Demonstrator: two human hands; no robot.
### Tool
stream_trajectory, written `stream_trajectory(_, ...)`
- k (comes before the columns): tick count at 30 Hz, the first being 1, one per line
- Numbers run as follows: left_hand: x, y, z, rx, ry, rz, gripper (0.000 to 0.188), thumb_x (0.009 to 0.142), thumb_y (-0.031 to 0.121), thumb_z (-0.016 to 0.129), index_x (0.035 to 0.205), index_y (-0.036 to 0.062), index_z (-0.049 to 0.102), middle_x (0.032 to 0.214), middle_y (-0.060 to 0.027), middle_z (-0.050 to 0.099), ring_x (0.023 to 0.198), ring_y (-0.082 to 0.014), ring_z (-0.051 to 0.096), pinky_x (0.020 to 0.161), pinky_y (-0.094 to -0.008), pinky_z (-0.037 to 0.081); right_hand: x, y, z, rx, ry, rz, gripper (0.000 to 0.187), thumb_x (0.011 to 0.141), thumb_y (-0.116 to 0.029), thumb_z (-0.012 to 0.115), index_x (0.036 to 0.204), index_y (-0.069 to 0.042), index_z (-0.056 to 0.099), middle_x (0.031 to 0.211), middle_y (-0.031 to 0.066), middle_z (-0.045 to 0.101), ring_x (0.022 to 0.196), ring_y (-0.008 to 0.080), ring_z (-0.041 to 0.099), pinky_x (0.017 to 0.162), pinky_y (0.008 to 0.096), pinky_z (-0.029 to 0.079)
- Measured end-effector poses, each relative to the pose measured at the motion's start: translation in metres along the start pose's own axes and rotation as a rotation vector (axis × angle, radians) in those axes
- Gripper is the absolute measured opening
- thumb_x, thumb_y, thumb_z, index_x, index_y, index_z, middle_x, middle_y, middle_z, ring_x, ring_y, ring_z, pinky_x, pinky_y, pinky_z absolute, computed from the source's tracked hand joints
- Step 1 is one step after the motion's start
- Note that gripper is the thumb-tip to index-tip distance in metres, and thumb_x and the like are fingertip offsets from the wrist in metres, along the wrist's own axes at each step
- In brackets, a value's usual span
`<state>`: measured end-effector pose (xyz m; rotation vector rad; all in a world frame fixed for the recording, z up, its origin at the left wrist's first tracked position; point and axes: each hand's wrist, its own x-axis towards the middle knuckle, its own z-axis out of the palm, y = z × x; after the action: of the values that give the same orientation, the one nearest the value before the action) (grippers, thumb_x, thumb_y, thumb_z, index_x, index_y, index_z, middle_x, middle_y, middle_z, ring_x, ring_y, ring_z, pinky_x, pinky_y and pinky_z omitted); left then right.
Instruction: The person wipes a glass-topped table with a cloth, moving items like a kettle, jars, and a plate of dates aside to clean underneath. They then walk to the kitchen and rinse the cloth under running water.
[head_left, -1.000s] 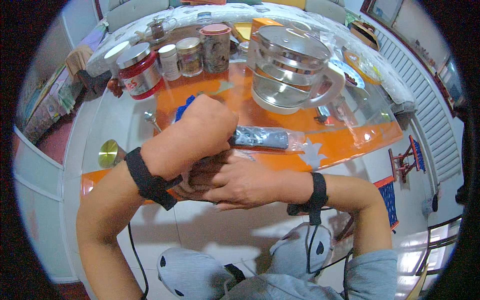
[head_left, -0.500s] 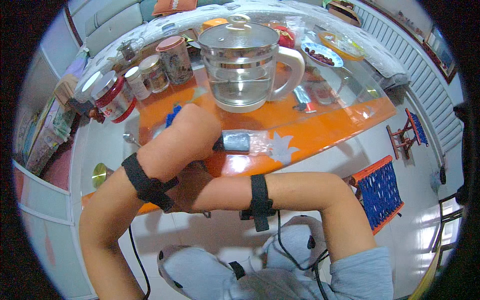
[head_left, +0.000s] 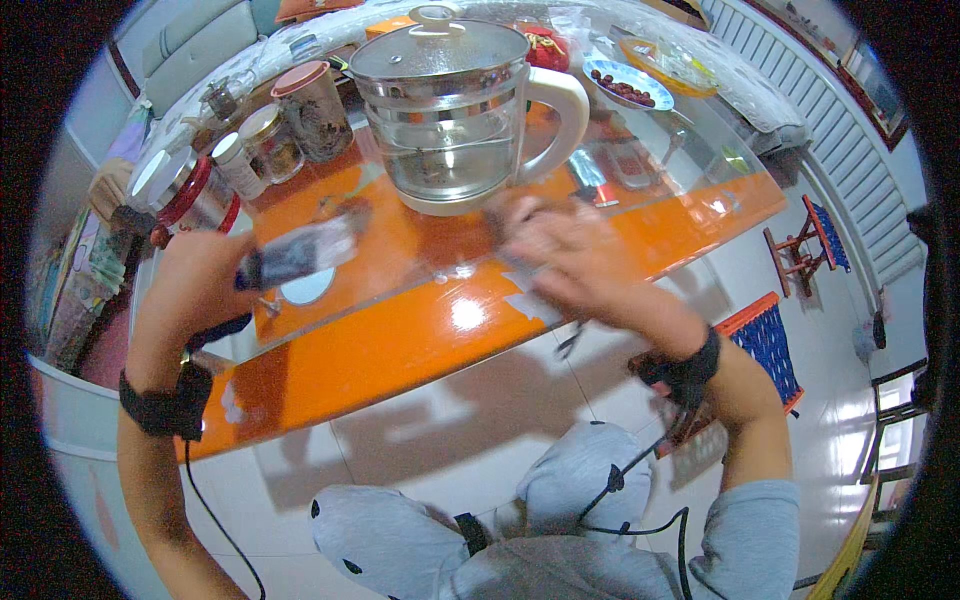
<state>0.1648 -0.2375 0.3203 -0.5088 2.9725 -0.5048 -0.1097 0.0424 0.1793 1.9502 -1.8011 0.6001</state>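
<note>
The left hand (head_left: 205, 270) was closed round one end of a dark wrapped packet (head_left: 300, 250), which stuck out to the right of its knuckles above the tabletop (head_left: 380, 350). By the look of it, the pick-up was done; setting the packet down was not, and its clear wrap seemed to be on. The right hand (head_left: 570, 250), well apart from the left, had its fingers loosely bent, but blur hid whether they had hold of anything. The packet looked long and flat, its film crinkled and shiny. Under both hands the tabletop was smooth, glossy orange, throwing back a bright glare. Just beyond the right hand's fingertips stood a rounded glass kettle (head_left: 440, 125) with a metallic band and a thick, pale looped handle. Beyond the left hand were a squat red jar (head_left: 195, 195) with a silvery lid and a tall cylindrical canister (head_left: 315, 110) capped in pink.
</note>
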Motion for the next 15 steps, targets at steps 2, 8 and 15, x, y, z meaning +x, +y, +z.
stream_trajectory(2, -0.017, -0.016, 0.016, -0.016, -0.136, -0.109, 0.030, 0.062, 0.021, 0.073, 0.088, 0.0094, 0.064, 0.071, -0.0150, 0.064, 0.072, -0.0355, 0.063, 0.067, -0.0440, 0.050, -0.035, 0.054, -0.028, -0.163, -0.076, 0.080, 0.029, 0.085, -0.023, 0.053, 0.111, -0.012, 0.059, 0.110, 0.0110, 0.056, 0.105, 0.0303, 0.052, 0.090, 0.0438, 0.044)
stream_trajectory(8, -0.050, -0.053, 0.059, -0.046, -0.177, -0.181, 0.039, 0.059, 0.017, 0.074, 0.096, 0.0098, 0.063, 0.072, -0.0159, 0.064, 0.073, -0.0356, 0.063, 0.068, -0.0452, 0.050, -0.083, 0.140, -0.073, -0.455, -0.088, 0.555, 0.024, 0.084, -0.021, 0.053, 0.102, -0.007, 0.060, 0.111, 0.0103, 0.058, 0.100, 0.0296, 0.057, 0.086, 0.0420, 0.045)
stream_trajectory(15, -0.052, -0.057, 0.074, -0.026, -0.085, -0.167, 0.042, 0.059, 0.015, 0.075, 0.098, 0.0088, 0.062, 0.073, -0.0162, 0.064, 0.072, -0.0370, 0.062, 0.068, -0.0455, 0.048, -0.020, 0.003, -0.018, -0.149, -0.140, 0.219, 0.031, 0.078, -0.024, 0.057, 0.106, -0.012, 0.060, 0.108, 0.0094, 0.057, 0.109, 0.0287, 0.051, 0.094, 0.0429, 0.039)
